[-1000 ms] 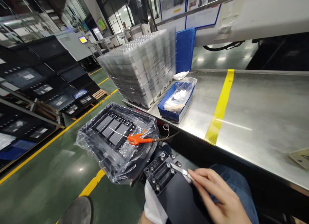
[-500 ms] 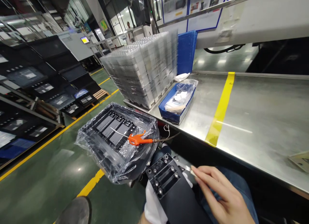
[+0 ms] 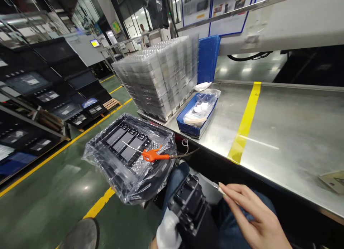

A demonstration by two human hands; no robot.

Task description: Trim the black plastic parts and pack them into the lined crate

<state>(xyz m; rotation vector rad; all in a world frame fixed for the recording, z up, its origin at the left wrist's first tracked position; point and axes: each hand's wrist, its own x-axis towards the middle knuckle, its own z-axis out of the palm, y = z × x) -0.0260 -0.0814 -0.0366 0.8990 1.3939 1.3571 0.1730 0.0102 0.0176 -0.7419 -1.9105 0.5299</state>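
Note:
My left hand, in a white glove, is closed round a black plastic housing low in the middle of the view. The housing's end, with ribs and small bosses, is tilted up and a little blurred. My right hand, bare, pinches a small knife with a pale handle and a short metal blade. The blade points left toward the housing and is apart from it. Most of the knife's handle is hidden by my fingers.
At left, a plastic-lined black tray holds several black parts, with an orange air blow gun across it. On the metal bench are a blue bin and stacked clear trays. A person stands far back.
My left hand has turned the housing, so its ribbed end now shows from another side. My right hand with the knife has moved slightly right, away from it.

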